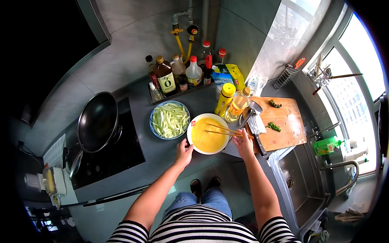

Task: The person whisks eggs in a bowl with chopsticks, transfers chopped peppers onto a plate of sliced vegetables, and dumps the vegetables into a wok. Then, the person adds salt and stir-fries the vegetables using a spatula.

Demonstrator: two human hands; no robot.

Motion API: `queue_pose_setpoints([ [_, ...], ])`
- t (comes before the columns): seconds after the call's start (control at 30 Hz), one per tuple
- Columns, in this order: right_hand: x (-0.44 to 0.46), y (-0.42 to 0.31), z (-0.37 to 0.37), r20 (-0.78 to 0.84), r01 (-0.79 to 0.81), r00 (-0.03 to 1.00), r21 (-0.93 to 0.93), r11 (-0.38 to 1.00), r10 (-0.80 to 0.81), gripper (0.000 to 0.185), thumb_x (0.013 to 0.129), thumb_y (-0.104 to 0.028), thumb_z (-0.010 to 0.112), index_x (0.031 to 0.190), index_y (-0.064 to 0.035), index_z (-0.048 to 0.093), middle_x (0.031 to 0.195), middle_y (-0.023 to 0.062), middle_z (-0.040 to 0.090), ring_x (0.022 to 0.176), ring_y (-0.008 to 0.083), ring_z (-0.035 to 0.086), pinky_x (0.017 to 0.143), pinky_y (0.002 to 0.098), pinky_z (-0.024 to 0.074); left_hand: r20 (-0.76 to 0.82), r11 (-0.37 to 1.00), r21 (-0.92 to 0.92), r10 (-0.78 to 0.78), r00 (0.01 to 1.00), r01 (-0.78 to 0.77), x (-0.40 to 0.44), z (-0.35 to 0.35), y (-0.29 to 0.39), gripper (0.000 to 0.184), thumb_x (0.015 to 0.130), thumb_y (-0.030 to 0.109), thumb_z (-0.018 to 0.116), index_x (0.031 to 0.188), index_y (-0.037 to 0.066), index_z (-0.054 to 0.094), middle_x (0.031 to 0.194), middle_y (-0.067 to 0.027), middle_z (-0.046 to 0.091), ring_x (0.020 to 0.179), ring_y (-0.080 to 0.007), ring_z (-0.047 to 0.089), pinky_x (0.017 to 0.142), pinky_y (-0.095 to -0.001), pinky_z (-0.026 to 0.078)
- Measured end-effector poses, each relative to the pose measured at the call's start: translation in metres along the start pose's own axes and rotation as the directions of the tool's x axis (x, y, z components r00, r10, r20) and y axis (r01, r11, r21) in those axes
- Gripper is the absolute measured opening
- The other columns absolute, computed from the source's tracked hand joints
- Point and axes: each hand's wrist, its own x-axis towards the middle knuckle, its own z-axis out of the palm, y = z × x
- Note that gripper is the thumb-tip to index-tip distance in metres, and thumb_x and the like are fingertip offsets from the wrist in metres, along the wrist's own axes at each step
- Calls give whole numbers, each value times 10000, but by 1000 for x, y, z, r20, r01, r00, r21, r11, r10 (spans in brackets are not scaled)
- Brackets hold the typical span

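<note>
A white bowl of yellow beaten egg (206,135) stands at the front of the dark counter. My left hand (184,154) grips its left rim, thumb and fingers pinched on the edge. In my right hand (243,144) is a pair of wooden chopsticks (227,131), their tips dipping into the egg. Left of the bowl is a blue-patterned plate of pale green strips (169,120). Behind and to the right stand a yellow bottle (225,99) and an oil bottle (238,107). A cleaver (258,135) and a ladle (255,107) lie beside my right hand.
On the right, a wooden cutting board (287,121) holds chopped greens, next to the sink (302,178). A black wok (98,122) sits on the left cooktop (125,154). Seasoning bottles (165,76) line a rack at the back wall.
</note>
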Motion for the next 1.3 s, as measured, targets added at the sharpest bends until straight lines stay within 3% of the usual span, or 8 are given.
queue_pose_setpoints([
  [0.03, 3, 2, 1, -31, 0, 1000, -6, 1000, 0, 310, 957, -330, 589, 1110, -60, 592, 932, 51, 645, 794, 153, 643, 729, 290, 552, -41, 995, 33, 96, 995, -94, 0, -1, -3, 498, 914, 224, 617, 1355, 70, 447, 1154, -99, 488, 942, -178, 563, 823, -315, 499],
  [0.13, 12, 3, 2, 89, -11, 996, -47, 999, 15, 314, 954, -324, 596, 1118, -58, 576, 932, 63, 637, 815, 163, 643, 752, 292, 550, -115, 938, 121, 338, 934, -324, -9, -3, 5, 480, 871, 145, 648, 1318, 76, 487, 1086, -106, 492, 871, -185, 541, 750, -308, 514],
  [0.27, 33, 3, 2, 65, -30, 997, 8, 1000, 30, 278, 942, -261, 622, 1080, -39, 526, 976, 111, 612, 888, 216, 654, 777, 326, 557, -21, 930, 59, 363, 931, -361, -19, -2, 32, 386, 891, 93, 602, 1271, 72, 543, 1018, -56, 535, 874, -143, 540, 728, -282, 505],
  [0.37, 37, -3, 6, 3, -16, 1000, 117, 993, 16, 330, 947, -221, 612, 1137, 7, 469, 1015, 151, 590, 949, 262, 652, 802, 348, 558, 29, 928, -65, 369, 929, -366, -18, 6, 36, 384, 895, 69, 592, 1276, 68, 544, 975, -33, 557, 855, -117, 540, 720, -257, 495],
  [0.4, 44, -4, 3, 34, -43, 999, 138, 990, 39, 369, 952, -179, 599, 1179, 42, 410, 1077, 196, 572, 1002, 305, 643, 827, 369, 558, 39, 931, -58, 364, 931, -361, -18, 10, 39, 381, 896, 63, 588, 1275, 66, 547, 965, -28, 565, 852, -111, 540, 716, -250, 491],
  [0.53, 51, -9, -7, 130, -140, 985, 185, 973, 117, 311, 967, -123, 555, 1176, 60, 416, 1141, 226, 580, 1032, 315, 637, 842, 373, 558, 51, 940, -49, 341, 939, -339, -21, 21, 50, 367, 903, 55, 577, 1269, 63, 557, 950, -18, 583, 846, -99, 543, 710, -237, 481],
  [0.97, 52, -19, -22, 171, -230, 959, -4, 973, 227, 270, 960, -159, 579, 1083, 64, 490, 1038, 213, 614, 967, 313, 655, 836, 364, 569, -7, 971, -89, 222, 975, -222, -34, 53, 62, 307, 919, 66, 566, 1223, 35, 586, 916, -19, 599, 829, -106, 549, 772, -251, 471],
  [1.3, 36, -38, -36, 210, -272, 933, -116, 955, 291, 300, 958, -153, 577, 1150, 63, 498, 1010, 167, 630, 913, 257, 661, 843, 352, 556, 17, 969, -125, 215, 976, -211, -41, 75, 59, 249, 939, 88, 557, 1176, 45, 620, 891, -26, 611, 781, -101, 551, 716, -248, 476],
])
